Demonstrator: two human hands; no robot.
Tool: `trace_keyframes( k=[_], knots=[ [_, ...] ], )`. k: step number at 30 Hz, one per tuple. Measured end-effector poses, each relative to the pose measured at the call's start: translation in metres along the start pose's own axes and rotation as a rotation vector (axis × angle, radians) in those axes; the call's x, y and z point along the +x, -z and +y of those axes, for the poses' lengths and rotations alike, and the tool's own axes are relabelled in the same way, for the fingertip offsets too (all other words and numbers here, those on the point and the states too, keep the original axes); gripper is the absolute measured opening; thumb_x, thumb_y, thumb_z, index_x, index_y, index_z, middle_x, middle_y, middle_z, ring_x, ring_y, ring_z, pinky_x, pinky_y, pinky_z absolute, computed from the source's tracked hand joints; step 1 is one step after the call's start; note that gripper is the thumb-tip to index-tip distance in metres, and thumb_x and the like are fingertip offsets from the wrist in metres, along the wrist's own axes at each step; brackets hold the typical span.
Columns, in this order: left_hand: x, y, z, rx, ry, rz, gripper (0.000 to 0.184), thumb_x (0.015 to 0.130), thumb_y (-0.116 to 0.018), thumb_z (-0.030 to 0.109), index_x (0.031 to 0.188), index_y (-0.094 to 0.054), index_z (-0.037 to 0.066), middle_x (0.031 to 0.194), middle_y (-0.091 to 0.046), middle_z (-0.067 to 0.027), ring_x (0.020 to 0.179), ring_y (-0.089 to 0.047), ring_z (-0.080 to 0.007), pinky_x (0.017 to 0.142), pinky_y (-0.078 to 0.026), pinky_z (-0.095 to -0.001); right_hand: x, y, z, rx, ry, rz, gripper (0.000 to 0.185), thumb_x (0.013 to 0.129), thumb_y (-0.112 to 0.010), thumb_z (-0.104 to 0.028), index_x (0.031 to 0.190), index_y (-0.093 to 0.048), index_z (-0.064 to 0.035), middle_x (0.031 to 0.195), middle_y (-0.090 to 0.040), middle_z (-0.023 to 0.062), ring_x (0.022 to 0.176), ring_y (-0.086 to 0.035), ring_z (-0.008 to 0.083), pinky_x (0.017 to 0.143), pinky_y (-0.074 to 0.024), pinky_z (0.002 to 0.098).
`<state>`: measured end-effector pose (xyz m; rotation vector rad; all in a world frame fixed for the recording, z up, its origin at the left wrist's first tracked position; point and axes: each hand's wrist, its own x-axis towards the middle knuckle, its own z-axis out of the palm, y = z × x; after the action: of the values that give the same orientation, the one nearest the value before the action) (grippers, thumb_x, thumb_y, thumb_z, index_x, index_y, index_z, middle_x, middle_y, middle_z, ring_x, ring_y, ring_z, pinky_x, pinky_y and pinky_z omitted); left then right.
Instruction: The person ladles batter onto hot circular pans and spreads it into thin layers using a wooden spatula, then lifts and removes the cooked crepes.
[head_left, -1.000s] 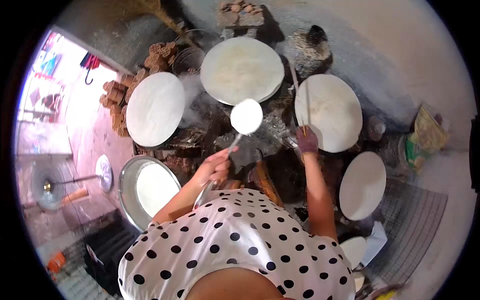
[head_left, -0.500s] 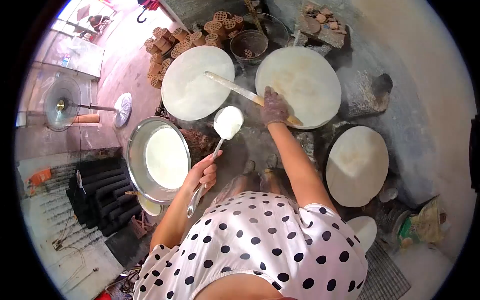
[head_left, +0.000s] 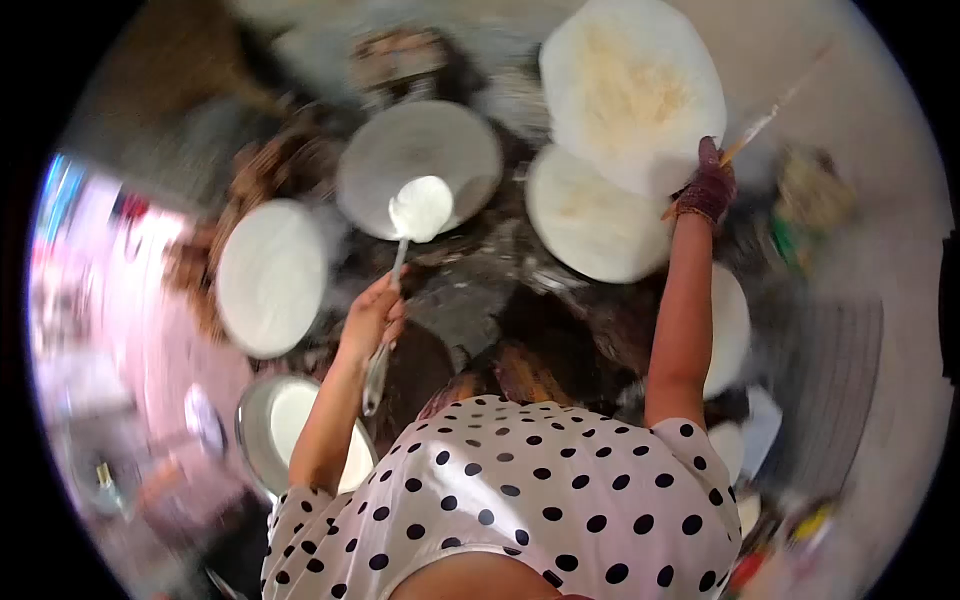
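My left hand (head_left: pixel 374 318) is wrapped round the handle of a ladle (head_left: pixel 421 209) full of white batter. Below the ladle's bowl sits a bare grey round pan (head_left: pixel 365 180). My right hand (head_left: pixel 706 190), in a dark reddish glove, grips a long thin stick (head_left: pixel 755 128) and the edge of a large round white sheet (head_left: pixel 625 85) with a tan middle, which is lifted. Under that sheet, partly covered, lies another round white pan surface (head_left: pixel 595 225). At lower left a metal basin (head_left: pixel 255 440) of white batter is partly behind my left arm.
A white-covered round pan (head_left: pixel 272 278) stands at the left, another round white disc (head_left: pixel 728 330) behind my right forearm. Brown perforated blocks (head_left: pixel 195 275) line the left side. A fan (head_left: pixel 100 480) is at far left, a wire rack (head_left: pixel 825 390) at right.
The large sheet has come off a pan, leaving it bare grey, and is now held up at the right. My left hand still holds the full ladle, now over that bare pan.
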<state>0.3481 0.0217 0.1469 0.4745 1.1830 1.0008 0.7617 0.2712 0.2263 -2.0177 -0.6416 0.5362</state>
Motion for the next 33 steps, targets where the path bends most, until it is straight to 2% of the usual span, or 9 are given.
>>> trace_keyframes(
  k=[3,5,7,9,14,19,23,26,33],
  knots=[
    [-0.023,-0.052,0.005,0.103,-0.064,-0.362,0.047,0.100,-0.042,0.027,0.140,-0.035,0.004,0.052,-0.032,0.0070,0.033,-0.029,-0.0033,0.032,-0.024,-0.0212,0.049,0.188,0.084,0.396,-0.072,0.249,0.060,0.077,-0.069,-0.042,0.117,-0.057,0.0016,0.107,-0.062,0.0159,0.090,-0.061,0.0283,0.078,-0.0488,0.0421],
    [-0.029,-0.109,-0.028,-0.071,0.075,-0.528,0.048,0.099,-0.042,0.028,0.140,-0.035,0.004,0.052,-0.032,0.0076,0.033,-0.027,-0.0021,0.031,-0.023,-0.0208,0.057,0.321,0.140,0.672,-0.096,0.396,0.060,0.078,-0.068,-0.041,0.116,-0.057,0.0040,0.110,-0.061,0.0173,0.092,-0.061,0.0306,0.078,-0.0489,0.0441],
    [-0.023,-0.173,-0.054,0.047,0.185,-0.606,0.043,0.100,-0.042,0.021,0.140,-0.036,0.006,0.056,-0.036,0.0068,0.036,-0.028,-0.0016,0.033,-0.024,-0.0187,0.028,0.439,0.205,0.910,0.016,0.511,0.054,0.086,-0.060,-0.035,0.124,-0.050,0.0018,0.115,-0.060,0.0166,0.097,-0.060,0.0331,0.086,-0.0484,0.0463],
    [-0.025,-0.239,-0.088,-0.087,0.399,-0.615,0.042,0.100,-0.042,0.016,0.139,-0.036,0.005,0.060,-0.039,0.0045,0.038,-0.029,-0.0019,0.033,-0.026,-0.0186,-0.004,0.550,0.277,0.957,0.006,0.666,0.049,0.089,-0.055,-0.032,0.125,-0.049,0.0010,0.119,-0.058,0.0166,0.103,-0.058,0.0347,0.089,-0.0479,0.0476],
    [-0.018,-0.319,-0.152,0.010,0.533,-0.784,0.037,0.100,-0.039,0.014,0.136,-0.039,0.004,0.060,-0.039,0.0042,0.037,-0.029,-0.0032,0.032,-0.028,-0.0200,-0.060,0.688,0.448,1.166,0.153,0.869,0.044,0.089,-0.057,-0.034,0.122,-0.053,-0.0048,0.122,-0.057,0.0141,0.106,-0.057,0.0317,0.085,-0.0482,0.0455],
    [-0.028,-0.407,-0.235,0.283,0.647,-0.767,0.039,0.101,-0.040,0.020,0.138,-0.037,0.006,0.058,-0.035,0.0072,0.036,-0.029,-0.0023,0.032,-0.026,-0.0207,-0.105,0.758,0.592,1.167,0.042,1.089,0.045,0.089,-0.056,-0.036,0.120,-0.053,-0.0039,0.117,-0.058,0.0140,0.099,-0.057,0.0302,0.081,-0.0488,0.0435],
    [-0.070,-0.459,-0.272,0.231,0.786,-0.813,0.040,0.102,-0.037,0.022,0.138,-0.035,0.005,0.059,-0.035,0.0063,0.036,-0.031,-0.0024,0.032,-0.028,-0.0211,-0.126,0.776,0.669,1.167,-0.080,1.183,0.045,0.089,-0.055,-0.038,0.119,-0.054,-0.0031,0.113,-0.059,0.0138,0.094,-0.057,0.0289,0.077,-0.0492,0.0419],
    [-0.088,-0.479,-0.279,0.291,0.767,-0.832,0.040,0.102,-0.037,0.022,0.137,-0.034,0.003,0.060,-0.034,0.0054,0.037,-0.035,-0.0021,0.033,-0.036,-0.0210,-0.149,0.763,0.709,1.174,-0.172,1.235,0.046,0.090,-0.055,-0.039,0.118,-0.054,-0.0026,0.110,-0.060,0.0138,0.090,-0.057,0.0280,0.075,-0.0496,0.0408],
    [-0.105,-0.499,-0.288,0.323,0.764,-0.851,0.044,0.102,-0.036,0.018,0.142,-0.026,0.002,0.061,-0.038,0.0056,0.038,-0.037,-0.0027,0.034,-0.037,-0.0221,-0.200,0.736,0.729,1.125,-0.328,1.331,0.048,0.090,-0.054,-0.042,0.116,-0.055,-0.0013,0.103,-0.061,0.0135,0.081,-0.057,0.0258,0.069,-0.0504,0.0380]
  ],
)
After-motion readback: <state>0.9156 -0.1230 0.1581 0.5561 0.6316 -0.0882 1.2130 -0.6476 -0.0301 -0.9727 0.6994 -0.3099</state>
